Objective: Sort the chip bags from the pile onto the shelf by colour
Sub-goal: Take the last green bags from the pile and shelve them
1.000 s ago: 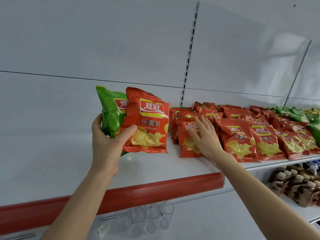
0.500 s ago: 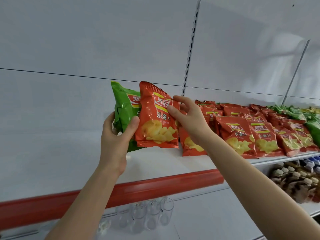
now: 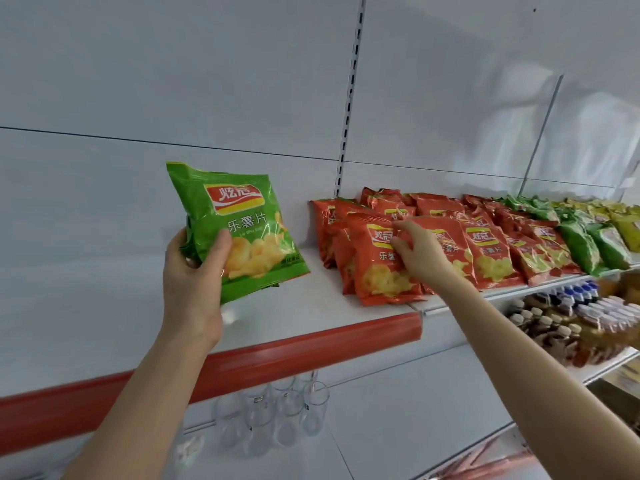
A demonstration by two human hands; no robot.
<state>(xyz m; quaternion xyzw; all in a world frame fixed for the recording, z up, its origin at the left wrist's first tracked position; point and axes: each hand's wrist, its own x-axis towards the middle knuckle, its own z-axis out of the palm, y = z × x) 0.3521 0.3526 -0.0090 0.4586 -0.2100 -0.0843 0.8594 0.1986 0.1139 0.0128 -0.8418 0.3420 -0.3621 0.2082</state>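
My left hand [image 3: 194, 282] grips a green chip bag [image 3: 239, 230] by its lower left corner and holds it upright above the bare left part of the white shelf [image 3: 104, 306]. My right hand [image 3: 420, 254] reaches to the right and pinches the upper edge of a red chip bag [image 3: 377, 275] that lies at the left end of the red row [image 3: 491, 251]. Further right on the same shelf lie green bags [image 3: 588, 244] and then yellow bags [image 3: 623, 223].
A red strip [image 3: 294, 355] runs along the shelf's front edge. Clear glasses [image 3: 277, 414] stand on the level below, and bottles [image 3: 571, 323] fill a lower shelf at the right. A slotted upright [image 3: 349, 98] divides the white back wall.
My right hand took the red bag from my left hand and carried it right onto the red row. My left hand now holds only the green bag.
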